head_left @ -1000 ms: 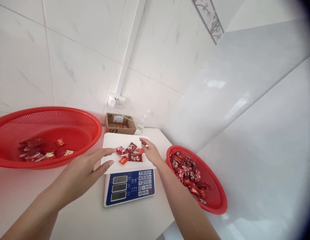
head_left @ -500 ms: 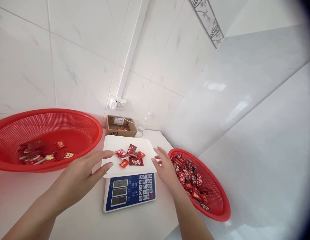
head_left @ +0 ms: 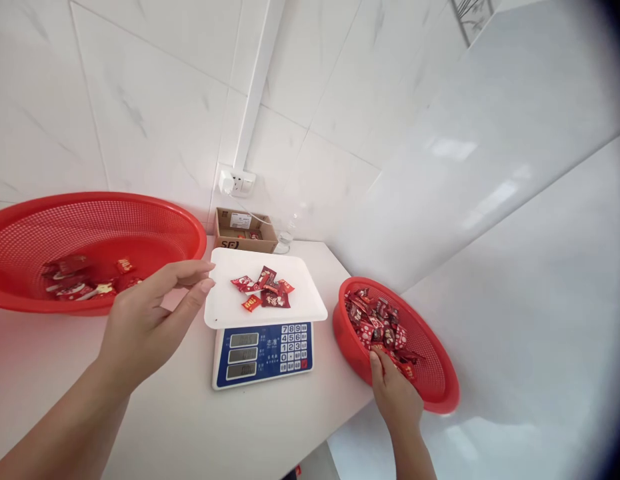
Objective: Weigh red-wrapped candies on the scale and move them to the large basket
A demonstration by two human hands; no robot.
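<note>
A blue-faced electronic scale (head_left: 263,352) stands on the white counter, and its white tray (head_left: 230,310) carries several red wrapped candies (head_left: 264,290). My left hand (head_left: 147,319) hovers open beside the tray's left edge, fingers stretched toward it, holding nothing. My right hand (head_left: 394,393) reaches into the small red basket (head_left: 443,390) at the right, its fingers down among the red candies (head_left: 377,327) there; the fingertips are hidden, so I cannot tell whether they grip one.
A large red mesh basket (head_left: 155,223) with a few candies sits at the left. A small cardboard box (head_left: 245,239) and a clear bottle (head_left: 289,237) stand by the tiled wall under a socket (head_left: 236,183). The counter's edge runs just below my right hand.
My right hand has left the scale tray and moved right and down into the small red basket. My left hand rose slightly beside the tray. The view tilted down.
</note>
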